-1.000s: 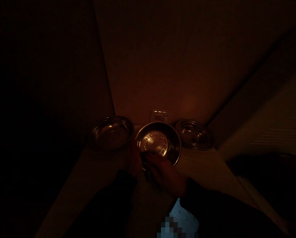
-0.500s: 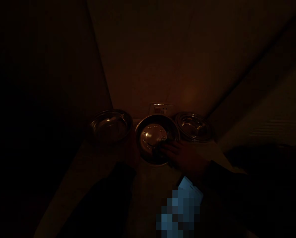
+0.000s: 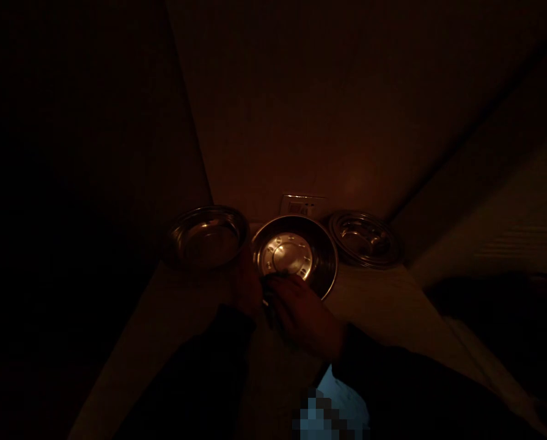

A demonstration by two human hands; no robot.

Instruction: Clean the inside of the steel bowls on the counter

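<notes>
A round metal bowl (image 3: 316, 284) with stamped marks on its shiny bottom stands in the middle of the table, tilted a little toward me. My left hand (image 3: 248, 287) grips its left edge; the fingers are mostly lost in the dark. Over the near rim lies my right hand (image 3: 298, 308), fingers bent and pressed on a dark, cloth-like piece (image 3: 268, 286) against the bowl's near-left inside. Poor light hides the piece's exact shape.
Another metal bowl (image 3: 209, 241) stands at the left, and stacked metal bowls (image 3: 367, 241) at the right. Behind the middle bowl, a socket plate (image 3: 303, 205) is on the wall. A bluish-lit, partly blurred flat object (image 3: 341, 391) shows below my right forearm.
My right hand has moved left and toward me with the dark piece, from the bowl's right inside to its near-left rim. My left hand stays at the bowl's left edge.
</notes>
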